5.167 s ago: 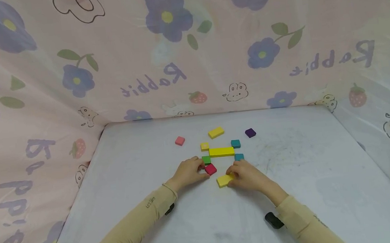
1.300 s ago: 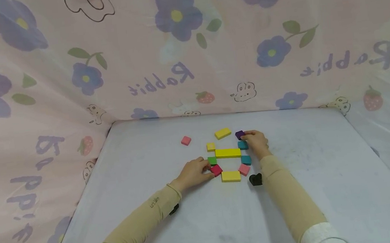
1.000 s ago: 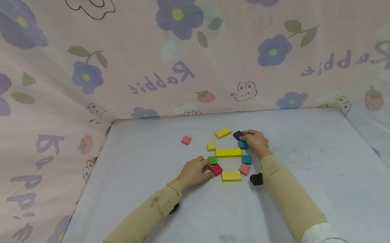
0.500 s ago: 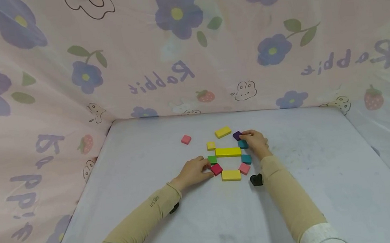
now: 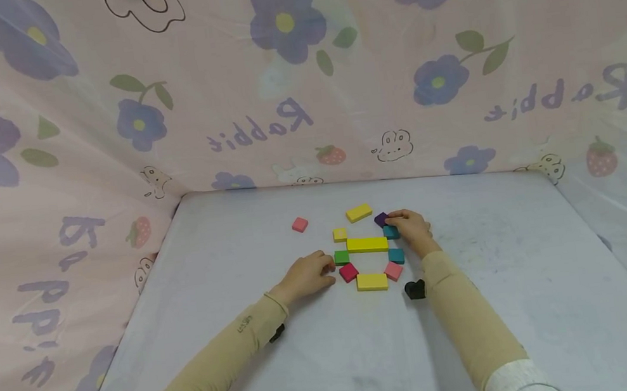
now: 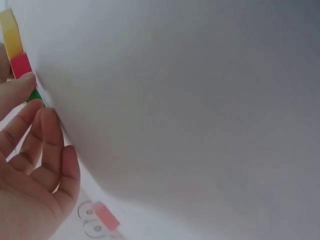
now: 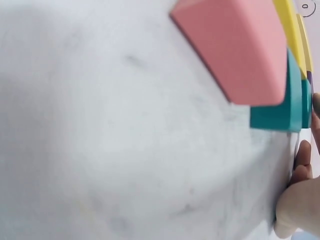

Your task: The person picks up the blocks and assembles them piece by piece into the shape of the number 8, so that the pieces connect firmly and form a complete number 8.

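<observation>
My right hand (image 5: pixel 411 230) is at the back right of a ring of small coloured blocks. Its thumb and finger pinch the purple block (image 5: pixel 381 219), which sits just behind a teal block (image 5: pixel 391 232). My left hand (image 5: pixel 303 277) is left of the ring, fingers loosely bent and holding nothing. Beside its fingertips lie the red block (image 5: pixel 348 273) and the green block (image 5: pixel 342 257). A long yellow block (image 5: pixel 367 244) crosses the middle. In the right wrist view a pink block (image 7: pixel 235 50) looms close, and the purple block is mostly hidden.
Behind the ring lie a yellow block (image 5: pixel 359 213) and, farther left, a loose pink block (image 5: pixel 300 224). A yellow block (image 5: pixel 372 282) and a pink block (image 5: pixel 393 271) form its front. Patterned cloth (image 5: pixel 301 82) walls the white table (image 5: pixel 506 277) at back and sides.
Over five seconds, my right hand went from the front yellow block to the purple one, which shifted left toward the ring. My left hand has just drawn back slightly from the red block.
</observation>
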Action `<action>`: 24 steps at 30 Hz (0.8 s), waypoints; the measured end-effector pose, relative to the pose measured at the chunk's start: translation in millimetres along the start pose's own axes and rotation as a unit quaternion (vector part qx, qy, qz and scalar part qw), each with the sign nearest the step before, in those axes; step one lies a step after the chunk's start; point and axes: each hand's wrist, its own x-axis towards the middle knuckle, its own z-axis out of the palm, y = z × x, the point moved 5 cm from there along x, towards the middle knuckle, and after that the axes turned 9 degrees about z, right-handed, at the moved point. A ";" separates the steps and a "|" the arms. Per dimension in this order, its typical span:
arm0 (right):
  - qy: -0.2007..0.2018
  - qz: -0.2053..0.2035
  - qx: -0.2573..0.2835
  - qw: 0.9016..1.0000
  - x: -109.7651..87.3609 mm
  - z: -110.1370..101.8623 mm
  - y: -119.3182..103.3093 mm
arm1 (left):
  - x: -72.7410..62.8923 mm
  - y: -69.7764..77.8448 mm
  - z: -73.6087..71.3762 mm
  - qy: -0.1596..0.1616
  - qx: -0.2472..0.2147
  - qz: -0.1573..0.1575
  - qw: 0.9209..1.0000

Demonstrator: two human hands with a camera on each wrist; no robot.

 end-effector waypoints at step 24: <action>-0.026 -0.014 -0.001 1.000 0.3 -2.9 1.7 | 17.0 -87.7 -39.1 0.234 -0.190 -0.246 0.921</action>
